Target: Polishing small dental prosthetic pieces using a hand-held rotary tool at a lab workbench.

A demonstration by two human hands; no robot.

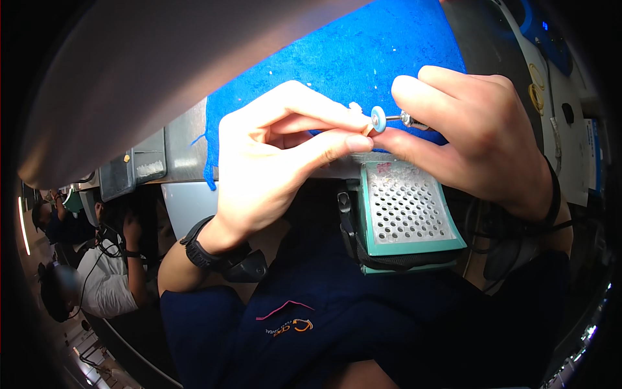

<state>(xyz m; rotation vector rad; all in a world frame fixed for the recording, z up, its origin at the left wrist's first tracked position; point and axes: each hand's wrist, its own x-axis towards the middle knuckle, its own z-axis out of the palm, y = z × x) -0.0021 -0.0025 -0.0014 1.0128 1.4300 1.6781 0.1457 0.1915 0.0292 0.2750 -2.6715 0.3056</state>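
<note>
Pinched between the thumb and forefinger of my left hand is a small pale piece, mostly hidden by the fingertips. My right hand is closed round a rotary handpiece, of which only the metal nose shows between the fingers. A light blue polishing wheel stands on its thin shank. The wheel is right at my left fingertips, by the small piece; whether it touches the piece I cannot tell. Both hands are close together over the near edge of a blue cloth.
Below my hands sits a green-framed suction box with a perforated metal plate. A blurred lamp-like shape crosses the upper left. Dark trays lie at left, beyond which other people sit. A blue-and-white device stands at far right.
</note>
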